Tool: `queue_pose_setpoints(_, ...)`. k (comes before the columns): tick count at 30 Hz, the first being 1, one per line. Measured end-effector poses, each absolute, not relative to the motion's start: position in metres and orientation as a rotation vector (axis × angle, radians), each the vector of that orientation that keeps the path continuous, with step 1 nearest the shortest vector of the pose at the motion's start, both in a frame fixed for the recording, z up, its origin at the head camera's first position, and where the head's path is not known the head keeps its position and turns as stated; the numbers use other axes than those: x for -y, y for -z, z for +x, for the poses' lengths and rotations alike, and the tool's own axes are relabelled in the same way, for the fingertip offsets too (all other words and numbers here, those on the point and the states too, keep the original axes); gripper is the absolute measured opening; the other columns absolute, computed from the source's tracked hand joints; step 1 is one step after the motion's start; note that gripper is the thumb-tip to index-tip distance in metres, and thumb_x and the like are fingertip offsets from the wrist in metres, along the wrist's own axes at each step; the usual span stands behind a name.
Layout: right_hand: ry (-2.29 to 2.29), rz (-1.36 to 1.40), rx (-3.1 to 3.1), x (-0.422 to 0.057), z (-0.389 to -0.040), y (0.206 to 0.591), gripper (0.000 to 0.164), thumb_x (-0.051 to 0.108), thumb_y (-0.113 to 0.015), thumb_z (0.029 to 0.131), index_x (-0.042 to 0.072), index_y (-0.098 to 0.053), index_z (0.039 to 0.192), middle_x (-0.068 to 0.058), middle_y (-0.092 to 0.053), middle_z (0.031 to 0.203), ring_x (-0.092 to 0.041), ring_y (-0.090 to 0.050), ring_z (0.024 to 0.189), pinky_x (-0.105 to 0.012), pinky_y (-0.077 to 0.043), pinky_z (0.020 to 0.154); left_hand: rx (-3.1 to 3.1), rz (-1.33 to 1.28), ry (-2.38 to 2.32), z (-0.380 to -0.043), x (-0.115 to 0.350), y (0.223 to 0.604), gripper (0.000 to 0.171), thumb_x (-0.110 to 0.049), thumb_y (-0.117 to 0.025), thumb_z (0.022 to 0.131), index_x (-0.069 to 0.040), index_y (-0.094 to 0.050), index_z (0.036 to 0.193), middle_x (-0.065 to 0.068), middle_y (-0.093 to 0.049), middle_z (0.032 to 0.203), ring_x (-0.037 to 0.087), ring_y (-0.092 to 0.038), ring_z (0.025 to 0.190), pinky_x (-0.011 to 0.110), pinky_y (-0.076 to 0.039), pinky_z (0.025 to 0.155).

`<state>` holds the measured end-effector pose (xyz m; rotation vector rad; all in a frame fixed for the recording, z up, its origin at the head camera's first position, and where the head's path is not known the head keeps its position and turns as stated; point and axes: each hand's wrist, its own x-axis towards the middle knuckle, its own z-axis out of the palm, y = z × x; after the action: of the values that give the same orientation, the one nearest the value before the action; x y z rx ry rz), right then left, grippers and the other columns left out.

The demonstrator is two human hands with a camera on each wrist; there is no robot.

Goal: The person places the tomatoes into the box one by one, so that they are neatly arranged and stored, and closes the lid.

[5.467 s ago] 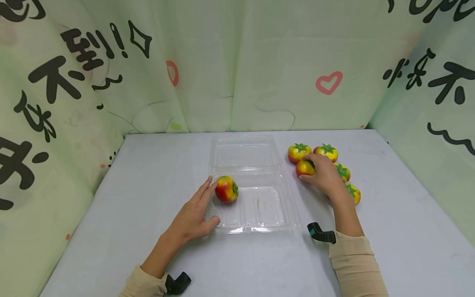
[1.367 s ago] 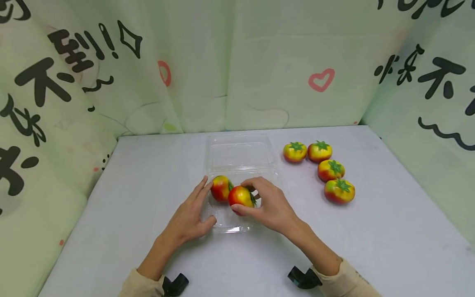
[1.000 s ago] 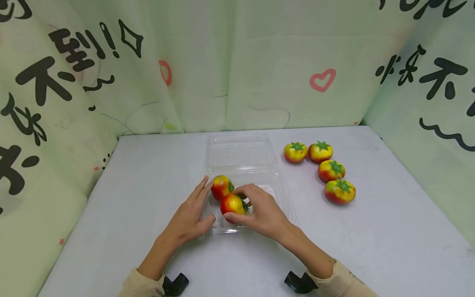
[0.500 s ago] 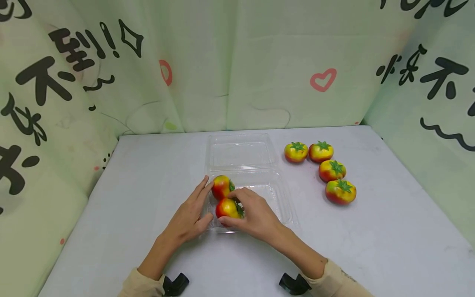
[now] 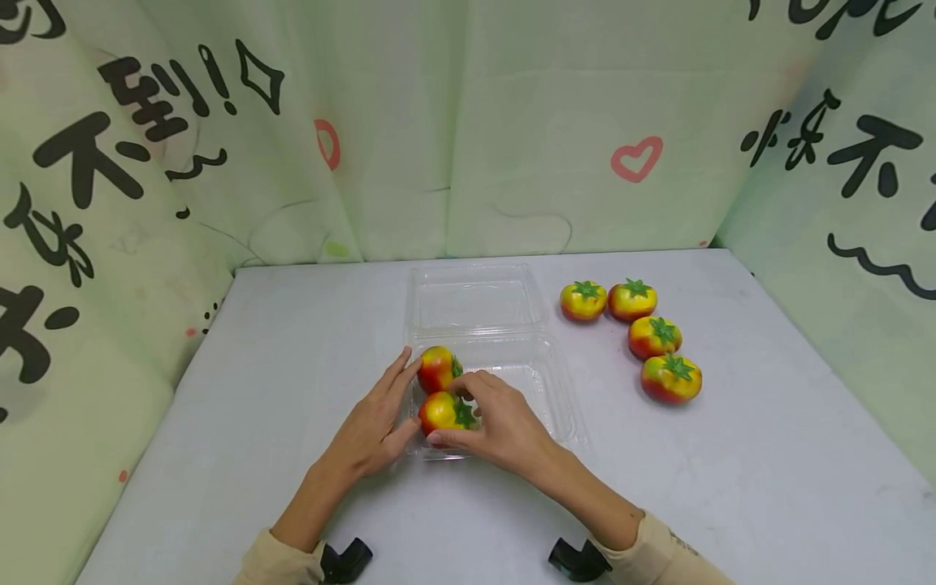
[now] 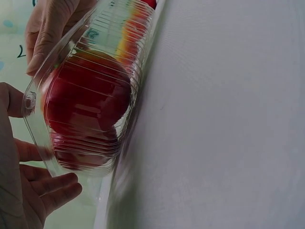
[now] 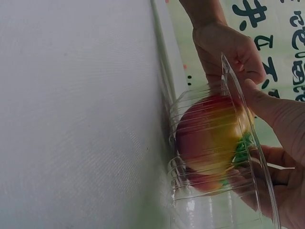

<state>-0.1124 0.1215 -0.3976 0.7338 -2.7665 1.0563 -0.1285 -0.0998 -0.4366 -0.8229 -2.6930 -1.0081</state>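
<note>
A clear plastic clamshell box (image 5: 537, 386) lies open at the middle of the table, its lid (image 5: 475, 299) folded toward the back. Inside, along the left wall, sit two red-and-yellow persimmons with green leafy tops: a back persimmon (image 5: 436, 367) and a front persimmon (image 5: 439, 411). Thumb and fingers of my right hand (image 5: 508, 422) hold the front persimmon, which rests low behind the ribbed wall in the right wrist view. My left hand (image 5: 366, 431) stays at the box's left side, fingers extended, fingertips by the back persimmon and thumb by the front one.
Several more persimmons (image 5: 670, 378) stand on the white table (image 5: 731, 471) right of the box. A pale green curtain (image 5: 541, 97) with black writing hangs behind and on both sides. Black wrist devices (image 5: 347, 561) sit at both sleeves.
The right hand has brought a persimmon from the group on the right into the box's front-left corner. Lately that persimmon has turned leaf-side up. The left hand has kept its place.
</note>
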Motion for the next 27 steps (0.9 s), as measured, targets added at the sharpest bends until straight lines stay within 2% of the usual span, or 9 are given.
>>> queue_pose_setpoints(4,-1.079,0.732,2.772,-0.124,-0.112,0.395,0.056,0.041,-0.088,0.079,0.011,-0.067,0.121,-0.002,-0.071,0.117,-0.019,-0.065,0.098,-0.033,-0.059,0.083,2.697,-0.811,0.995,-0.128,0.099,0.437,0.073,-0.019,-0.056,0.088,-0.004,-0.039,0.156,0.019,-0.032,0.164,0.038,-0.047,0.141,0.054,-0.044,0.111)
queue_pose_setpoints(12,-1.127,0.738,2.758,-0.135,-0.118,0.390,0.056,0.034,-0.088,0.080,0.006,-0.066,0.123,-0.009,-0.070,0.117,-0.029,-0.066,0.102,-0.045,-0.060,0.086,2.690,-0.792,0.995,-0.128,0.098,0.437,0.071,-0.026,-0.057,0.090,-0.002,-0.041,0.155,0.020,-0.032,0.164,0.039,-0.048,0.141,0.057,-0.046,0.108)
queue_pose_setpoints(19,-1.078,0.709,2.722,-0.147,-0.124,0.386,0.058,0.035,-0.088,0.079,0.005,-0.066,0.124,-0.011,-0.070,0.119,-0.029,-0.065,0.100,-0.046,-0.061,0.084,2.725,-0.776,1.014,-0.127,0.098,0.436,0.073,-0.036,-0.060,0.095,-0.006,-0.038,0.157,0.019,-0.031,0.165,0.038,-0.045,0.143,0.057,-0.045,0.109)
queue_pose_setpoints(27,-1.051,0.643,2.708,-0.157,-0.131,0.385,0.055,0.035,-0.088,0.080,0.007,-0.066,0.122,-0.010,-0.070,0.118,-0.029,-0.065,0.101,-0.045,-0.061,0.085,2.711,-0.775,1.020,-0.127,0.097,0.436,0.075,-0.038,-0.064,0.094,-0.006,-0.039,0.157,0.018,-0.031,0.165,0.038,-0.046,0.143,0.057,-0.046,0.108)
